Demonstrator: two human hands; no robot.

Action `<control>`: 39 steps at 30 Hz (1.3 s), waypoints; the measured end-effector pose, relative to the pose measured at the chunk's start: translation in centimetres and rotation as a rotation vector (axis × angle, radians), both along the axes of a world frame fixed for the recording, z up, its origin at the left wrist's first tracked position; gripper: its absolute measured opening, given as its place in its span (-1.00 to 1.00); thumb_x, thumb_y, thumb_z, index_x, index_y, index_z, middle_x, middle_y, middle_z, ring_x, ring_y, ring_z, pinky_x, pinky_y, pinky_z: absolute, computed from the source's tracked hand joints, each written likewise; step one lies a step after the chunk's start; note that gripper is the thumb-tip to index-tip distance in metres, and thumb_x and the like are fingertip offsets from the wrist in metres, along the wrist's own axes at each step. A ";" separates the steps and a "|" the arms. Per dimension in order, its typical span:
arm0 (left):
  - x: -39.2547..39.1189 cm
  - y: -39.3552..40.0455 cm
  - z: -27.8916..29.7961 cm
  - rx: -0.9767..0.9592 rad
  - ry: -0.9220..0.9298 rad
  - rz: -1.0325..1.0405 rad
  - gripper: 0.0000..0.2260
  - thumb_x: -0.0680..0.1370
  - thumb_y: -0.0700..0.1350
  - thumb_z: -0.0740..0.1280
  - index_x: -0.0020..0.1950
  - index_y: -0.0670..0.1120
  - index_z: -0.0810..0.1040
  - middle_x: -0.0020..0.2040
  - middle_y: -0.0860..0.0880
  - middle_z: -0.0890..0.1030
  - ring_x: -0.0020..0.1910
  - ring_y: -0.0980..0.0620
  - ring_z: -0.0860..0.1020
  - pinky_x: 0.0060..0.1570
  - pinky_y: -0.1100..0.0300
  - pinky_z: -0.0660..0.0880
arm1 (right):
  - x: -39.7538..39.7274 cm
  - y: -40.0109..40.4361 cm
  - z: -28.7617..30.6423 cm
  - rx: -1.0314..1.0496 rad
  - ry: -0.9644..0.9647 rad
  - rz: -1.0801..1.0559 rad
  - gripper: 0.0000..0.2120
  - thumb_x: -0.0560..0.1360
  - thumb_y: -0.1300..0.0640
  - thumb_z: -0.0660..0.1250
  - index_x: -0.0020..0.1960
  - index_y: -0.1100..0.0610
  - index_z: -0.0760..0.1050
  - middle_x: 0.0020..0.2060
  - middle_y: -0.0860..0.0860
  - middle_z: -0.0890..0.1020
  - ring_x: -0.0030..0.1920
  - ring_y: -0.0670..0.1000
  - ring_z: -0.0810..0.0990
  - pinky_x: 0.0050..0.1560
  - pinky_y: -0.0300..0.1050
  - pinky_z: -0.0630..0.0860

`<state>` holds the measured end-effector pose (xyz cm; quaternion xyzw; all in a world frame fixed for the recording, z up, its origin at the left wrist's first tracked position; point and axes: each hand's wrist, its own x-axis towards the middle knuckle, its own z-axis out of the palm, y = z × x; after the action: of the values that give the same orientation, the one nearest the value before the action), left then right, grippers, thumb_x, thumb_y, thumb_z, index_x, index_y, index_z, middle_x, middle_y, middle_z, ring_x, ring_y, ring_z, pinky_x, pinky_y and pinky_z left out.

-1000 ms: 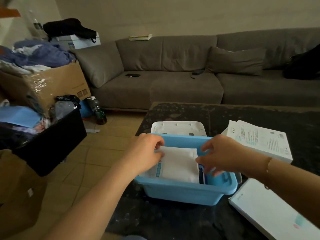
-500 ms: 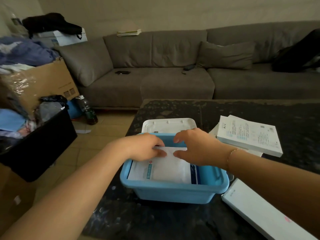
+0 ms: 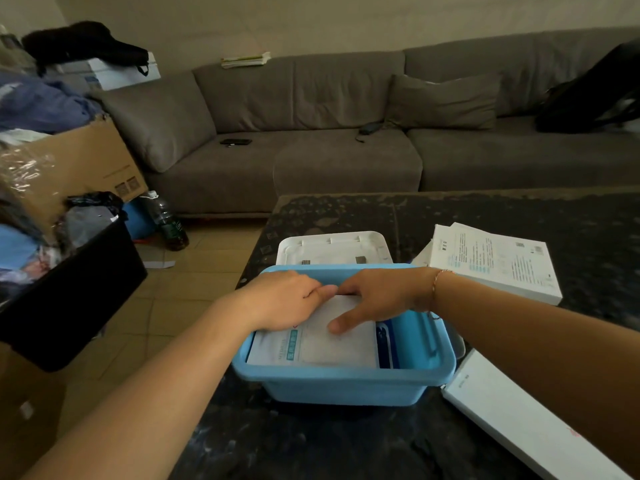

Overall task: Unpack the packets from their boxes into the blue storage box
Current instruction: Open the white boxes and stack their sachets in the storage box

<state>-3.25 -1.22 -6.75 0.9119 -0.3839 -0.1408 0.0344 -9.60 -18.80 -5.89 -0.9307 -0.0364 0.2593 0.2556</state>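
The blue storage box (image 3: pixel 346 375) stands on the dark table, near its left edge. A stack of white packets (image 3: pixel 332 349) with blue print lies flat inside it. My left hand (image 3: pixel 284 299) is over the far left part of the stack, its fingers curled down at the packets' far edge. My right hand (image 3: pixel 375 297) reaches in from the right, with its thumb pressing on the top packet and its fingers stretched toward the left hand. The fingertips of both hands meet at the box's far rim. White printed packet boxes (image 3: pixel 495 261) lie to the right of the blue box.
A white lid (image 3: pixel 332 249) lies just behind the blue box. A flat white box (image 3: pixel 512 417) sits at the near right on the dark table (image 3: pixel 311 445). To the left on the floor are a black bin (image 3: pixel 76 292), a cardboard carton (image 3: pixel 79 164) and a bottle (image 3: pixel 169 220). A grey sofa (image 3: pixel 346 161) runs behind.
The white packet has gone from tilted to flat inside the blue box. My right hand moved left onto it, and both hands now meet at its far edge.
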 end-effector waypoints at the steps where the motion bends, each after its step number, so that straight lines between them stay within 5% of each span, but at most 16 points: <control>1: -0.1 0.0 -0.2 -0.004 -0.032 -0.005 -0.53 0.65 0.25 -0.05 0.00 0.07 0.58 -0.12 0.08 0.61 -0.14 0.15 0.55 -0.15 0.18 0.41 | 0.1 0.0 -0.1 0.010 0.001 -0.006 -0.51 0.39 -0.28 0.42 0.23 -0.07 0.55 0.05 -0.11 0.66 0.07 -0.07 0.61 0.21 -0.10 0.52; 6: -0.1 0.2 -1.3 -0.046 -0.203 -0.017 -0.49 0.65 0.25 -0.07 -0.25 0.06 0.51 -0.28 0.06 0.55 -0.24 0.11 0.52 -0.20 0.13 0.37 | 0.2 0.1 -0.6 -0.006 -0.080 -0.019 -0.58 0.32 -0.26 0.48 0.06 -0.05 0.63 -0.17 -0.14 0.68 -0.13 -0.11 0.64 -0.01 -0.20 0.56; 12: -0.1 0.0 -1.5 -0.064 -0.256 -0.046 -0.51 0.64 0.26 -0.09 -0.27 0.09 0.47 -0.29 0.10 0.52 -0.23 0.11 0.52 -0.17 0.11 0.38 | -0.5 0.6 -0.1 0.085 -0.004 -0.116 -0.54 0.35 -0.20 0.50 0.20 -0.08 0.59 -0.02 -0.11 0.68 0.02 -0.05 0.64 0.17 -0.11 0.56; 16: 0.1 -0.5 -0.8 -0.007 -0.124 -0.012 -0.47 0.62 0.31 -0.11 -0.21 0.08 0.51 -0.26 0.08 0.55 -0.21 0.09 0.53 -0.17 0.09 0.36 | -2.0 0.9 0.2 0.319 0.030 -0.396 -0.61 0.47 -0.09 0.42 0.23 0.01 0.49 0.02 -0.07 0.60 0.02 -0.06 0.58 0.12 -0.11 0.55; 20: 1.0 -1.9 -0.3 0.061 0.229 0.108 -0.30 0.46 0.51 -0.09 0.08 0.04 0.60 -0.17 0.00 0.55 -0.17 0.04 0.50 0.17 -0.02 0.47 | -4.4 1.3 0.0 0.790 0.208 -0.801 -0.67 0.51 -0.02 0.39 0.23 0.05 0.47 0.07 -0.03 0.55 0.14 0.03 0.52 0.23 0.03 0.46; 23: 1.8 -2.3 -0.6 0.103 0.311 0.203 -0.10 0.26 0.65 -0.11 0.39 0.19 0.45 0.20 0.02 0.59 0.11 0.02 0.55 0.30 -0.06 0.41 | -5.0 1.6 -1.1 0.964 0.328 -0.942 -0.76 0.54 -0.05 0.35 0.13 0.05 0.55 0.02 0.10 0.66 0.03 0.13 0.63 0.04 0.11 0.58; 25: 2.0 -2.5 -0.6 0.142 0.318 0.216 0.05 0.10 0.71 -0.15 0.35 0.17 0.51 0.24 0.02 0.59 0.15 0.00 0.56 0.30 -0.05 0.41 | -4.9 1.7 -1.8 0.995 0.341 -0.970 -0.72 0.56 -0.07 0.32 0.18 0.05 0.55 0.04 0.12 0.68 0.03 0.14 0.66 -0.07 0.06 0.60; 30: 1.9 -2.5 -0.5 0.145 0.310 0.208 -0.09 0.19 0.69 -0.11 0.08 0.11 0.63 0.01 0.02 0.64 -0.02 0.02 0.63 0.19 -0.02 0.50 | -4.8 1.5 -2.2 1.024 0.369 -0.922 -0.67 0.59 -0.07 0.26 0.27 0.08 0.51 0.10 0.11 0.67 0.11 0.12 0.64 0.00 0.04 0.59; 33: 1.8 -2.3 -0.6 0.117 0.302 0.186 -0.05 0.07 0.73 -0.16 -0.06 0.11 0.63 -0.06 0.02 0.64 -0.07 0.02 0.64 0.14 -0.01 0.53 | -5.0 1.5 -2.1 1.023 0.375 -0.904 -0.68 0.62 -0.03 0.23 0.29 0.10 0.50 0.13 0.11 0.66 0.13 0.10 0.63 0.06 0.03 0.56; 39: 1.3 -2.6 -0.4 0.135 0.248 0.194 -0.29 0.30 0.60 -0.13 -0.25 0.06 0.50 -0.15 -0.01 0.58 -0.14 0.02 0.60 -0.05 0.11 0.50 | -5.3 1.5 -1.8 1.003 0.391 -0.879 -0.75 0.59 0.05 0.28 0.22 0.10 0.53 0.11 0.10 0.67 0.13 0.11 0.63 0.12 0.04 0.55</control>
<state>-1.92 -3.87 -7.20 0.9205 -0.2767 -0.2738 0.0337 -14.85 -17.26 -7.67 -0.5646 0.2751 0.2466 0.7381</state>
